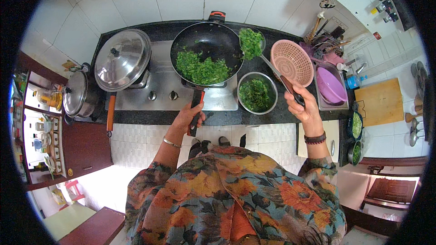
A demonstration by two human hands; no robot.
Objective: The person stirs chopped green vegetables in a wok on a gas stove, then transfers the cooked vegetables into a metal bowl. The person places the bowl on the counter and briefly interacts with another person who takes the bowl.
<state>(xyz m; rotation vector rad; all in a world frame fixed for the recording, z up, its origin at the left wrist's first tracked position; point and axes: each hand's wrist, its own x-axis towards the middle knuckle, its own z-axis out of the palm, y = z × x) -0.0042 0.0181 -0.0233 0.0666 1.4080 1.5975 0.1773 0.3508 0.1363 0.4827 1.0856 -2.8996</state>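
Note:
My left hand [190, 117] is closed around the black-and-red handle [196, 105] of a dark wok [218, 39] on the gas stove. Chopped greens [202, 68] lie in the wok's near part. With my right hand [303, 103] I grip the dark handle of a skimmer [272, 66]. Its round head, beside the wok's right rim, carries a heap of chopped greens [250, 44]. Below it on the counter stands a steel bowl [239, 103] with more greens [257, 95] inside.
Right of the bowl sits a pink plastic colander [289, 59], then a sink [330, 108] with a purple basin [330, 85]. A cutting board [381, 100] lies farther right. On the left are a lidded pan [124, 61] with a protruding wooden handle [111, 112] and a lidded pot [75, 93].

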